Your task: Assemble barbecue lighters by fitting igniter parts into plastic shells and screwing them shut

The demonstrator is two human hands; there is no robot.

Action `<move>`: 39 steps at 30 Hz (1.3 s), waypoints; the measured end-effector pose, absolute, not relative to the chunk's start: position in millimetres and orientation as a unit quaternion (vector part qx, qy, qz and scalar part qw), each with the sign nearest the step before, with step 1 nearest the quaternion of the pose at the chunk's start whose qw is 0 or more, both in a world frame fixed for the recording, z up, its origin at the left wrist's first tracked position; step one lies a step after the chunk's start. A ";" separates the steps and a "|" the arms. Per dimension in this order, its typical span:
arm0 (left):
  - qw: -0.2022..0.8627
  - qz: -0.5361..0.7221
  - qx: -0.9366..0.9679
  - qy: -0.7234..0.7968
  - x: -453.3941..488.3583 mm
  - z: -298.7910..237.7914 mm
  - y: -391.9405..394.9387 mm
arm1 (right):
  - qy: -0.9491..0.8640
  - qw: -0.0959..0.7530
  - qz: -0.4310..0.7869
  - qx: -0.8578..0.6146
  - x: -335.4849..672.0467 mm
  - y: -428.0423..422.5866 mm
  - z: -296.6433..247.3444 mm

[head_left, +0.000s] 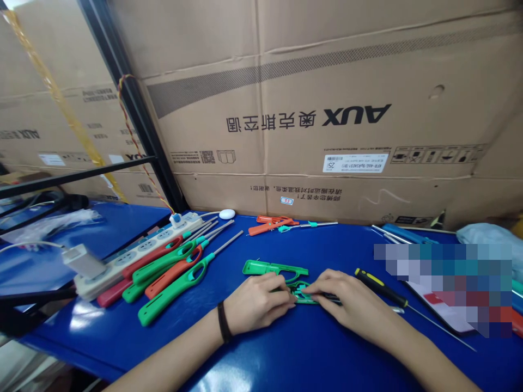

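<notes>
Both hands meet at an opened green gas lighter (308,298) just above the blue table. My left hand (257,299), with a dark band at the wrist, pinches its left end; the fingertips hide part of it. My right hand (341,299) grips the same lighter from the right, its fingers closed at a teal inner piece (301,288). A thin dark piece shows under the right fingers, its kind unclear. Just behind the hands lies a loose green lighter shell half (275,268). To the right of my right hand rests a black and yellow screwdriver (382,287).
Several assembled red, orange and green lighters (174,288) lie at left against a white power strip (143,247). Orange lighter parts (269,224) sit at the back before a large cardboard box (286,71). A flat pink-faced item (457,318), partly pixelated, lies at right.
</notes>
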State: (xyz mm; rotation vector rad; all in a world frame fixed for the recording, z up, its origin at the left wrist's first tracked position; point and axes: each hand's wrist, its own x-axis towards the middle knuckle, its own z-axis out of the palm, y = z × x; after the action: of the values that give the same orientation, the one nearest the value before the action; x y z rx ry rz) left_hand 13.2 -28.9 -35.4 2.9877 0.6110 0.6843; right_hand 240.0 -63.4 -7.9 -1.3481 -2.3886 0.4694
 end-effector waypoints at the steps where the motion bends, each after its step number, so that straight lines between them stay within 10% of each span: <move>1: 0.007 0.218 0.956 0.196 13.2 -35.2 -29.0 | -0.844 0.184 0.170 -0.475 240.6 -63.0 -8.8; 39: 0.037 0.217 0.953 0.206 12.8 -31.4 -30.7 | -0.846 0.180 0.147 -0.480 237.0 -66.2 -7.8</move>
State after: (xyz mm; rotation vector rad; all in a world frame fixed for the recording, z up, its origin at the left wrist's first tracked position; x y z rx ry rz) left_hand 12.8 -30.7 -31.4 2.9266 0.6311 0.6673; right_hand 237.0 -66.2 -7.8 -1.3562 -2.3902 0.4146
